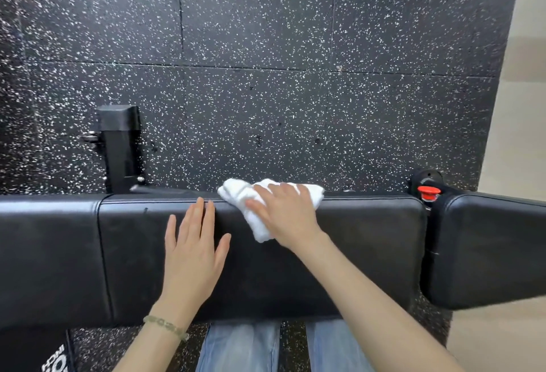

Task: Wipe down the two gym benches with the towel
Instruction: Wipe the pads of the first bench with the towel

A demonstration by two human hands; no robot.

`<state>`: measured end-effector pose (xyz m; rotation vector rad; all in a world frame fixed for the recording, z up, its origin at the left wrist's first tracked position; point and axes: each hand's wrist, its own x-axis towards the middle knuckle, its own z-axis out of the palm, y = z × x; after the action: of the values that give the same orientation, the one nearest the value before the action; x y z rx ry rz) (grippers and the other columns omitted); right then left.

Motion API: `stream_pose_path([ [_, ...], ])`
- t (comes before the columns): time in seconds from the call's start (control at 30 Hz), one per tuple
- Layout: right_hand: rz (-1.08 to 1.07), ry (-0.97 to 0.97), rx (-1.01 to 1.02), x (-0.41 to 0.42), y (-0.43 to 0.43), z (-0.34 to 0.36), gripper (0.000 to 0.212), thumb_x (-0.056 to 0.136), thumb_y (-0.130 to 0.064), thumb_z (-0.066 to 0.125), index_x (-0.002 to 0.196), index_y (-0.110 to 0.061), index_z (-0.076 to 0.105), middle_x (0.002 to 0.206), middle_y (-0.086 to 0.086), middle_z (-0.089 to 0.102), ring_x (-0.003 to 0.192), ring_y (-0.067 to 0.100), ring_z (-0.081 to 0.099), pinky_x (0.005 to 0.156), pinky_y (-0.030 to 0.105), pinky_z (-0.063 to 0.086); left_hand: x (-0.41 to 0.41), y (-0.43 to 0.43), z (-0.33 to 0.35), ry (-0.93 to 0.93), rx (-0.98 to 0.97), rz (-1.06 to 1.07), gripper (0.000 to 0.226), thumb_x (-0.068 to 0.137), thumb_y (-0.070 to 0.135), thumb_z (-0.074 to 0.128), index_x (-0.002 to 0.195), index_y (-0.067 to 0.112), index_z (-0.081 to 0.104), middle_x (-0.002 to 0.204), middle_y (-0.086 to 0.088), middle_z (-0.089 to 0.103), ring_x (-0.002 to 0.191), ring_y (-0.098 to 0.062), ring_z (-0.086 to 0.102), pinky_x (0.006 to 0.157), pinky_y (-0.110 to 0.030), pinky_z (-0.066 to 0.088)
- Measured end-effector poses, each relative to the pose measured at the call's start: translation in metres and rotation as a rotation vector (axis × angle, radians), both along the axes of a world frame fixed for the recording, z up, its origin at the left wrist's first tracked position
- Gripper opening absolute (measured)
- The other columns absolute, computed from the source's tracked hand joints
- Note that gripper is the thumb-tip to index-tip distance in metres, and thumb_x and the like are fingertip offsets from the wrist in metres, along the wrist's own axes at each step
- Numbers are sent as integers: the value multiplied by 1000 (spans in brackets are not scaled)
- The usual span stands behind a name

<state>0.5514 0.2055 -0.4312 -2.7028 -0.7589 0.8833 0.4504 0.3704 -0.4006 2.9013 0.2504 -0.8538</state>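
Overhead, looking down.

Floor: black rubber tiles flecked white; a pale strip runs along 3 o'clock.

Bench: black padded top across the lower half, with a seam toward 9 o'clock. A separate black pad sits at 3 o'clock, with a red knob at the gap. A black steel post stands behind at 10 o'clock.

Towel: white, bunched, on the bench's far edge just right of centre.

Right hand: fingers spread, laid flat, pressing on the towel.

Left hand: flat and relaxed on the pad at 7 o'clock of the towel, gripping nothing, with a bead bracelet at the wrist.

Jeans: at 6 o'clock.
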Motion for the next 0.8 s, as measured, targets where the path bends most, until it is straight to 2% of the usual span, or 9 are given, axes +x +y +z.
stream_pose_path([
  [0.1,-52,-42,-51,10,-45,6,27,78,-40,49,98,-26,60,88,-2,66,76,27,64,69,41,50,0,4,0,6,-9,-15,62,92,42,32,138,2,44,145,-17,41,132,-29,41,112,-50,19],
  [0.23,-27,-47,-240,29,-119,10,23,82,-36,37,88,-25,57,82,-4,61,74,25,62,63,38,46,0,4,-1,3,-14,-31,62,92,42,32,139,1,41,146,-18,38,133,-31,40,112,-51,20],
  [0.3,-78,-95,-346,29,-149,3,24,86,-37,35,90,-27,57,86,-6,61,81,24,61,71,38,43,-1,3,0,6,-11,-27,63,93,42,32,139,1,41,146,-18,38,133,-31,40,112,-51,20],
  [0.37,-306,-138,-274,22,-167,-3,33,91,-40,32,89,-23,61,90,-3,64,89,26,59,82,42,37,0,0,0,3,-7,-5,63,92,42,31,139,1,41,146,-18,39,133,-30,40,112,-50,20],
  [0.47,-546,-179,-251,6,-174,-16,43,94,-43,30,103,-17,62,108,3,64,107,29,53,97,53,31,1,-5,0,-3,-5,25,63,92,42,32,138,0,43,145,-18,41,132,-30,41,111,-51,20],
  [0.6,-764,-191,-261,-22,-169,-22,53,94,-44,31,121,-8,59,135,17,50,130,40,35,103,63,20,0,-9,0,27,12,56,65,92,43,31,137,-1,43,145,-18,40,132,-31,40,112,-51,20],
  [0.7,-817,-127,-221,-30,-166,-10,62,92,-51,23,135,-14,49,148,15,36,139,38,21,103,67,15,1,-14,0,55,23,79,67,92,46,29,138,-1,41,145,-19,40,133,-32,39,112,-52,19],
  [0.8,-786,-105,-239,-27,-165,-4,63,91,-56,20,139,-24,45,151,10,32,141,33,15,104,65,11,1,-18,-1,73,34,110,71,92,50,25,140,-1,38,147,-18,37,135,-31,35,112,-51,16],
])
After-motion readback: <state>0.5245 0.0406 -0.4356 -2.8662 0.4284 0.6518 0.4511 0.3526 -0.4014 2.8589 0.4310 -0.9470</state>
